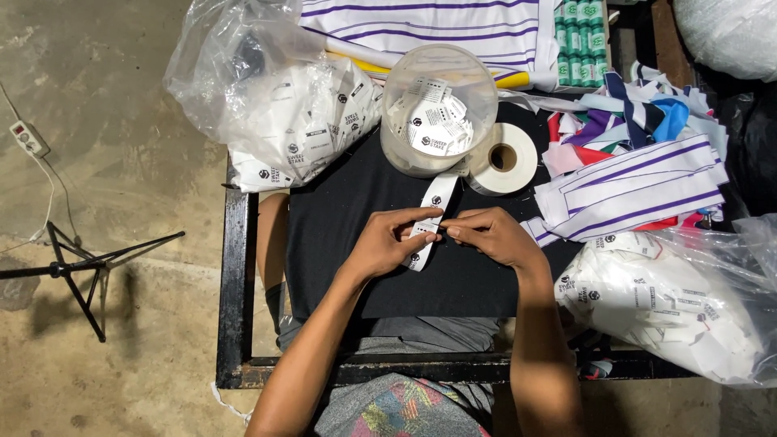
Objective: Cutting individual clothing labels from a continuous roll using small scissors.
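Label strip (430, 212), white with dark printed marks, pinched between left hand (387, 243) and right hand (491, 236), fingertips closed on it from both sides over black cloth (340, 218). Upper end running away from the pinch toward clear tub (437, 109) of loose labels; junction hard to make out. Lower end partly hidden under left fingers. White tape roll (504, 159) just beyond right hand. Bags of labels (283, 121) on either side, partly cut off.

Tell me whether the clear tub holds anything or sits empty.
Partly filled: the clear tub is open-topped, and white printed labels lie loose on its bottom.
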